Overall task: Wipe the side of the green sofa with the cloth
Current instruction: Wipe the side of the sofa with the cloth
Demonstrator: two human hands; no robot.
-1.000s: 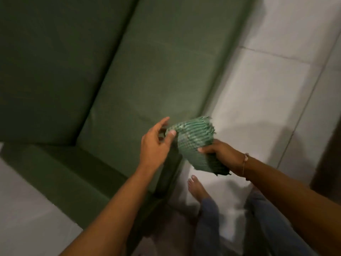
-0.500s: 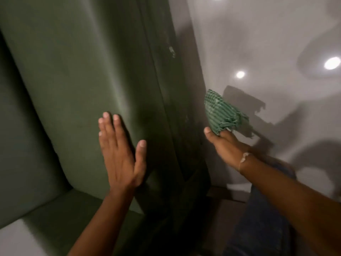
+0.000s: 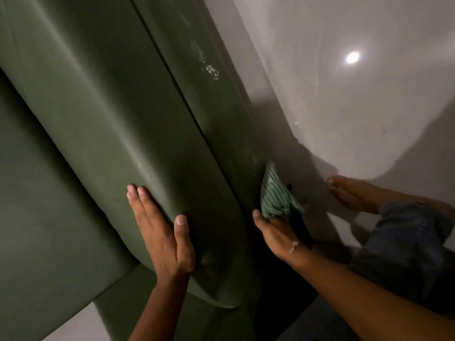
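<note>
The green sofa point(image 3: 103, 114) fills the left and middle of the head view, its side panel point(image 3: 221, 114) running down the centre with whitish marks point(image 3: 210, 70) high up. My left hand point(image 3: 162, 232) lies flat and open on the rounded sofa arm, fingers spread. My right hand point(image 3: 275, 232) grips a green striped cloth point(image 3: 275, 195), bunched in the fingers and held against the lower edge of the side panel, by the floor.
Glossy pale floor tiles point(image 3: 357, 107) lie right of the sofa, with a light reflection point(image 3: 352, 57). My bare foot point(image 3: 354, 193) and jeans-clad leg point(image 3: 406, 242) rest on the floor at right, close to the cloth.
The view swung from the seat to the sofa's side. My left hand let go of the cloth and pressed flat on the arm. My right hand carried the cloth down against the side panel.
</note>
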